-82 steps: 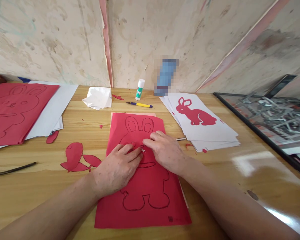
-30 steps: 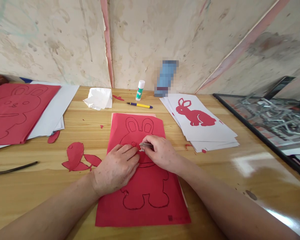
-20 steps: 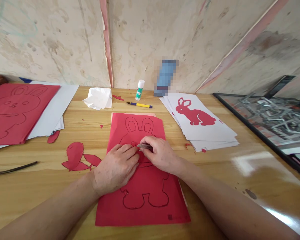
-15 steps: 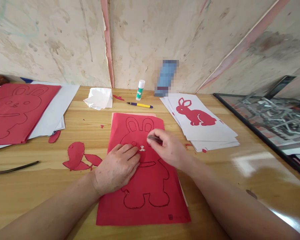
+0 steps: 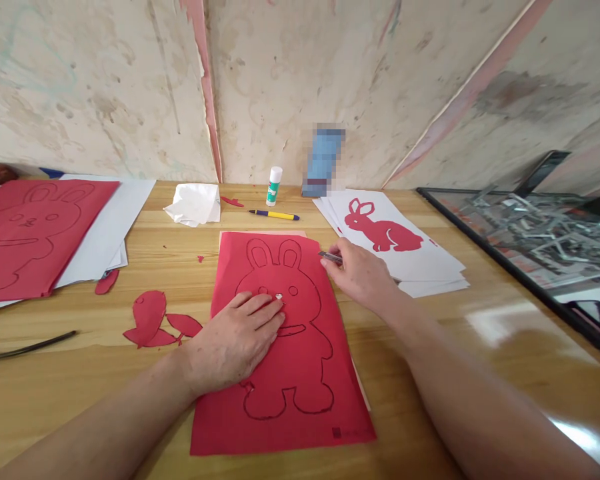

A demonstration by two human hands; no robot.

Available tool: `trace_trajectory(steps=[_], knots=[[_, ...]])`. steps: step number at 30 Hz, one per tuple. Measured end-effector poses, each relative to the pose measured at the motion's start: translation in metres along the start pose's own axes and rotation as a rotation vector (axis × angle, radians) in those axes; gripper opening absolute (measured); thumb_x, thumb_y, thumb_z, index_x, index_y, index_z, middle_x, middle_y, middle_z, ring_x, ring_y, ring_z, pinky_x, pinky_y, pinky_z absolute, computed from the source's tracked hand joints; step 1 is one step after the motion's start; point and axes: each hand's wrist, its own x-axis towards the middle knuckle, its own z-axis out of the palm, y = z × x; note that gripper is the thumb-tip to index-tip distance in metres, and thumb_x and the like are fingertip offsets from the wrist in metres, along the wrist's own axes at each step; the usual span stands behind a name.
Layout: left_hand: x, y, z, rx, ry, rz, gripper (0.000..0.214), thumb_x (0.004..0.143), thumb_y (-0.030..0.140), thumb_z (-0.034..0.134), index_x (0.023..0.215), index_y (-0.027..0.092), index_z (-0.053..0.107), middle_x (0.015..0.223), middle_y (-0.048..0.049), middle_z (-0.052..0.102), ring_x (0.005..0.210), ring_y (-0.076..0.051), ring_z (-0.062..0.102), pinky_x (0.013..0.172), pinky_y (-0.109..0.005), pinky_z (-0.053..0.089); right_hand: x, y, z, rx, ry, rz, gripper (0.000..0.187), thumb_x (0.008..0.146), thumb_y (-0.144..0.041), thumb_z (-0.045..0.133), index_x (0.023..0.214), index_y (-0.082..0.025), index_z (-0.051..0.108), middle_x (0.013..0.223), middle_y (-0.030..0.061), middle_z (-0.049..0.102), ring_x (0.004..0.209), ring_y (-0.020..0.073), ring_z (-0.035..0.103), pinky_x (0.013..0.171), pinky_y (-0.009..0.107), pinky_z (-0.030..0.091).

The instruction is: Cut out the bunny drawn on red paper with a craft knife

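Observation:
A red sheet of paper (image 5: 300, 373) with a rabbit outlined in black lies in front of me, over a paler sheet whose edge shows. My left hand (image 5: 243, 337) rests flat on its left half, fingers stretched toward the rabbit's nose, where a small white gap shows. Over the sheet's upper right edge, my right hand (image 5: 363, 273) is closed around a craft knife (image 5: 331, 257), its tip pointing left. The palm hides most of the knife. Left of the sheet lie red paper cutouts (image 5: 150, 317).
Behind the sheet are a glue stick (image 5: 274, 187), a yellow pen (image 5: 275, 215) and crumpled white paper (image 5: 193, 205). White sheets with a red rabbit cutout (image 5: 393, 230) lie right. Another red sheet (image 5: 25, 260) lies left, near a black strip (image 5: 30, 345). A black-framed panel (image 5: 520, 280) stands right.
My right hand has moved right with the craft knife, off the rabbit's face to the sheet's edge. The rabbit's right eye now shows. My left hand still lies on the paper.

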Motion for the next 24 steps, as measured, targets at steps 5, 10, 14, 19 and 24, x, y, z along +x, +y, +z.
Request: trace_trajectory(steps=[5,10,14,19,24], knots=[[-0.002,0.002,-0.002,-0.001,0.090,0.017,0.027,0.090,0.013,0.045,0.113,0.010,0.060,0.114,-0.0125,0.064,0.107,-0.027,0.057,0.091,-0.044,0.048,-0.015,-0.019,0.000,0.240,-0.066,-0.234,0.008,0.083,-0.020,0.051,0.075,-0.021,0.050,0.079,0.0010,0.062,0.070,0.0142,0.053,0.061,0.026,0.035],[-0.001,0.001,-0.001,0.008,0.103,0.024,0.028,0.090,0.013,0.044,0.115,0.009,0.058,0.111,-0.0123,0.065,0.103,-0.026,0.059,0.087,-0.044,0.051,-0.022,-0.031,0.011,0.218,-0.093,-0.376,0.007,0.084,-0.016,0.052,0.080,-0.020,0.055,0.083,0.0014,0.064,0.076,0.0143,0.055,0.067,0.027,0.037],[-0.001,0.001,-0.002,-0.003,0.130,0.045,0.026,0.089,0.011,0.046,0.110,0.008,0.060,0.110,-0.0131,0.065,0.101,-0.027,0.060,0.085,-0.044,0.052,-0.013,-0.016,0.011,-0.053,0.077,-0.243,0.012,0.084,-0.012,0.047,0.086,-0.018,0.057,0.089,0.0079,0.064,0.086,0.0210,0.056,0.064,0.030,0.038],[0.000,0.002,-0.005,-0.006,0.162,0.065,0.024,0.088,0.011,0.047,0.107,0.008,0.061,0.104,-0.0131,0.067,0.097,-0.026,0.061,0.081,-0.042,0.053,-0.007,-0.003,0.009,-0.077,0.242,-0.136,0.029,0.077,-0.007,0.047,0.103,-0.018,0.053,0.108,0.0122,0.059,0.104,0.0269,0.052,0.065,0.033,0.041],[0.000,-0.003,-0.006,0.002,0.189,-0.019,0.021,0.089,0.011,0.046,0.101,0.010,0.063,0.094,-0.0118,0.068,0.089,-0.025,0.063,0.074,-0.039,0.054,-0.016,-0.017,0.008,0.253,0.029,-0.280,0.011,0.083,-0.016,0.048,0.093,-0.021,0.051,0.098,0.0060,0.061,0.092,0.0199,0.055,0.077,0.033,0.043]])
